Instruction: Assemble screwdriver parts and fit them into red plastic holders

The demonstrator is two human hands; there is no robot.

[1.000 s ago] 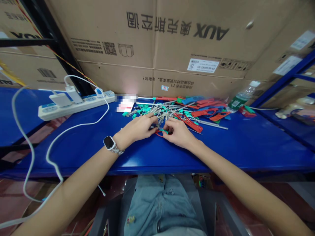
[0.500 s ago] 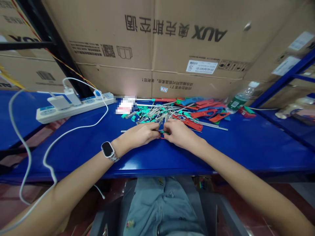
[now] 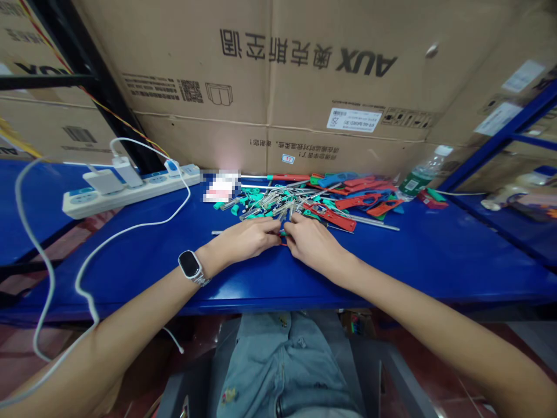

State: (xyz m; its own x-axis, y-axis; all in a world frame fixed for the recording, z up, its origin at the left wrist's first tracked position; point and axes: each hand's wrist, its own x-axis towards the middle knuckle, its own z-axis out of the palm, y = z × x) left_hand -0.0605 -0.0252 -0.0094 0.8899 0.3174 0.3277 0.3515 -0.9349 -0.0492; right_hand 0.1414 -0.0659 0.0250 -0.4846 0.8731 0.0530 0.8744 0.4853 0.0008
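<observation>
My left hand (image 3: 257,237), below a wristwatch (image 3: 190,265), has its fingers pinched together. A thin metal rod (image 3: 216,233) sticks out to its left and seems to run behind the hand to its fingertips. My right hand (image 3: 310,239) is closed in a pinch close beside it. Bits of green and a thin red piece (image 3: 284,241) show in the narrow gap between the fingertips; what the right fingers hold is mostly hidden. Just beyond both hands lies a pile of small green plastic parts (image 3: 255,200) mixed with metal pieces and wires.
Red plastic handles (image 3: 335,218) and blue ones (image 3: 342,178) lie right of the pile. A plastic bottle (image 3: 420,177) stands against the cardboard (image 3: 270,87) behind. Left are a power strip (image 3: 130,188), its chargers and a white cable (image 3: 130,228) across the blue table (image 3: 418,255).
My right hand has shifted slightly left and its fingers have turned, covering more of the green part between the hands. My left hand stays nearly where it was. The camera view has moved a little.
</observation>
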